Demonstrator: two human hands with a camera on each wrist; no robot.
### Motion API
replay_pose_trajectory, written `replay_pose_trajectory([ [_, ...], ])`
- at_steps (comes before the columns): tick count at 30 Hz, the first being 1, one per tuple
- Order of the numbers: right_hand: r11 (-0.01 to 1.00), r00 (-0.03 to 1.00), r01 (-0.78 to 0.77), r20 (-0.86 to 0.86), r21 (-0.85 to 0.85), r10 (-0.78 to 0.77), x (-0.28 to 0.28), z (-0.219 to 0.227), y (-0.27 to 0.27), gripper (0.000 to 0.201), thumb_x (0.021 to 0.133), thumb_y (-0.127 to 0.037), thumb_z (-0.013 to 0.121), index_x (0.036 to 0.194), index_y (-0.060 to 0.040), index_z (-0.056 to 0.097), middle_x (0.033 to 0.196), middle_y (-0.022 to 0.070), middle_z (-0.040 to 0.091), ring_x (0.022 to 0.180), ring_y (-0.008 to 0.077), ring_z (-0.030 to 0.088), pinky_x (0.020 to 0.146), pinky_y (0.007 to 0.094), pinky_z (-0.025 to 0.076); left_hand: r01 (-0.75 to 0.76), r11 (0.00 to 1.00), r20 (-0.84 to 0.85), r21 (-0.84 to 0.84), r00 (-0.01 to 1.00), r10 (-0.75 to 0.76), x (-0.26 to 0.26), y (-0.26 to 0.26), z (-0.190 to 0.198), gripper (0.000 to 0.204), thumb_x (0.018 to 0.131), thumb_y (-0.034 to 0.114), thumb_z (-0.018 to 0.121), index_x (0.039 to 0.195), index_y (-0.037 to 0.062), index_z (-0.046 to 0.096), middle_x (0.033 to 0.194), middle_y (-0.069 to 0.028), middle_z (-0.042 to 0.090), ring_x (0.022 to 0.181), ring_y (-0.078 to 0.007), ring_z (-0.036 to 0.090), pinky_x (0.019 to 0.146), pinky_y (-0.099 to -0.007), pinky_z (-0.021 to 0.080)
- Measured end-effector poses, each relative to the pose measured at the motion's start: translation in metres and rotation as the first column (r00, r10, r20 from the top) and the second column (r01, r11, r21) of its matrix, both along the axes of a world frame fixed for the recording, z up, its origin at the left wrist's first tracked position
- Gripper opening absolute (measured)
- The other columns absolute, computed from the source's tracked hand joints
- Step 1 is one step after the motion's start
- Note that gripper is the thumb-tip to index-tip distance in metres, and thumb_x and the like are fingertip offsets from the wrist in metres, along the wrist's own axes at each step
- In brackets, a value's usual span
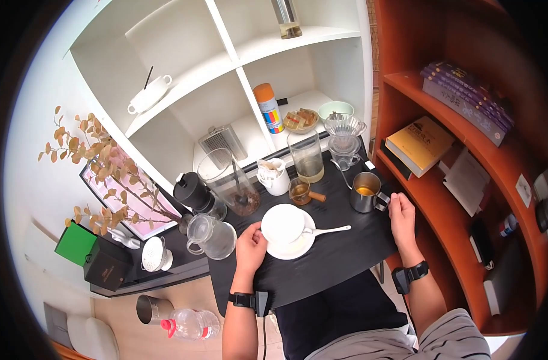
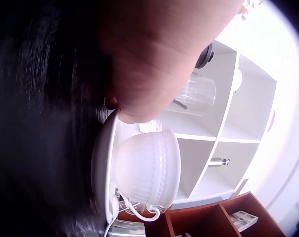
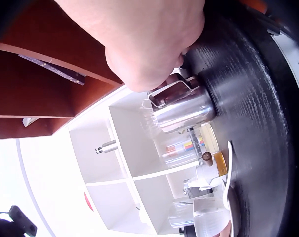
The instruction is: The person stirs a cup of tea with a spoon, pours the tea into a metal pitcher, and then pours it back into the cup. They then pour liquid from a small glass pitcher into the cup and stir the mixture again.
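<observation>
A white cup (image 1: pixel 283 223) stands on a white saucer (image 1: pixel 301 247) near the front of the black table. Across the saucer's right side lies a white spoon (image 1: pixel 331 230), its handle pointing right. My left hand (image 1: pixel 250 246) pinches the saucer's left rim, with the thumb on top in the left wrist view. At the right, a steel pitcher (image 1: pixel 363 195) holds some amber liquid. My right hand (image 1: pixel 402 216) is beside the pitcher's handle (image 3: pixel 174 91), its fingers loosely curled close to it and most of them hidden behind the hand in the right wrist view.
Behind the cup are a small glass pot (image 1: pixel 299 191) with a wooden handle, a white canister (image 1: pixel 273 177), tall glass vessels (image 1: pixel 305 156) and a glass dripper (image 1: pixel 345 141). A glass jug (image 1: pixel 211 236) and black grinder (image 1: pixel 193 191) stand left. A brown bookshelf (image 1: pixel 400 96) rises at right.
</observation>
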State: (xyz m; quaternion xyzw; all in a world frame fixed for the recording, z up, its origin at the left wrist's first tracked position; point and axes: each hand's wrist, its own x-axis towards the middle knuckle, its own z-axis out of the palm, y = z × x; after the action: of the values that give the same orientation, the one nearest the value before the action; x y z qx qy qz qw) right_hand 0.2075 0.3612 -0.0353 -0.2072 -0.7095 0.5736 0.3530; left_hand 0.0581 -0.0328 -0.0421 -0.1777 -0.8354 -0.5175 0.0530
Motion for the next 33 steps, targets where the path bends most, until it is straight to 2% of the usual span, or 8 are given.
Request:
replay_pose_trajectory([
  [5,1.000,1.000,-0.015,-0.011,0.011,0.015,0.000,0.001,-0.001,0.041,0.114,-0.028,0.055,0.080,-0.0061,0.053,0.071,-0.0043,0.045,0.067,0.0053,0.041,0.060,0.0279,0.035,0.000,1.000,0.035,0.028,0.999,-0.001,0.003,0.000,0.002,0.028,0.097,0.004,0.067,0.123,-0.0001,0.075,0.077,0.0042,0.063,0.067,-0.0036,0.054,0.063,-0.0234,0.047],
  [8,0.998,0.999,-0.047,-0.014,-0.049,0.047,0.003,0.004,-0.002,0.041,0.114,-0.027,0.055,0.080,-0.0057,0.053,0.071,-0.0043,0.044,0.068,0.0056,0.040,0.060,0.0279,0.035,0.013,0.999,0.038,0.035,0.999,-0.014,0.003,-0.002,0.000,0.027,0.098,0.004,0.067,0.123,-0.0006,0.075,0.077,0.0039,0.063,0.067,-0.0037,0.054,0.064,-0.0227,0.047],
  [20,0.999,0.998,-0.038,-0.057,-0.018,0.037,0.001,-0.003,0.000,0.041,0.113,-0.024,0.055,0.077,-0.0057,0.051,0.068,-0.0047,0.043,0.065,0.0055,0.040,0.058,0.0284,0.033,-0.004,1.000,0.055,-0.021,0.998,0.005,0.012,0.002,0.019,0.027,0.097,0.004,0.068,0.122,0.0008,0.076,0.079,0.0045,0.065,0.068,-0.0029,0.055,0.064,-0.0213,0.047],
  [30,0.995,0.995,-0.076,-0.065,-0.066,0.071,0.005,0.004,-0.002,0.040,0.113,-0.022,0.056,0.077,-0.0057,0.051,0.069,-0.0058,0.044,0.065,0.0045,0.039,0.058,0.0270,0.032,-0.014,1.000,0.048,-0.013,0.999,0.014,0.008,-0.001,0.010,0.027,0.097,0.005,0.067,0.122,0.0017,0.076,0.078,0.0036,0.065,0.067,-0.0043,0.055,0.065,-0.0226,0.048],
  [33,0.991,0.990,-0.090,-0.116,-0.101,0.078,0.008,0.003,-0.005,0.037,0.112,-0.019,0.059,0.078,-0.0051,0.052,0.068,-0.0065,0.044,0.065,0.0035,0.039,0.058,0.0261,0.031,-0.009,1.000,0.039,-0.019,0.999,0.010,0.007,-0.002,0.006,0.027,0.097,0.007,0.066,0.122,0.0025,0.076,0.078,0.0017,0.065,0.067,-0.0052,0.056,0.065,-0.0238,0.049],
])
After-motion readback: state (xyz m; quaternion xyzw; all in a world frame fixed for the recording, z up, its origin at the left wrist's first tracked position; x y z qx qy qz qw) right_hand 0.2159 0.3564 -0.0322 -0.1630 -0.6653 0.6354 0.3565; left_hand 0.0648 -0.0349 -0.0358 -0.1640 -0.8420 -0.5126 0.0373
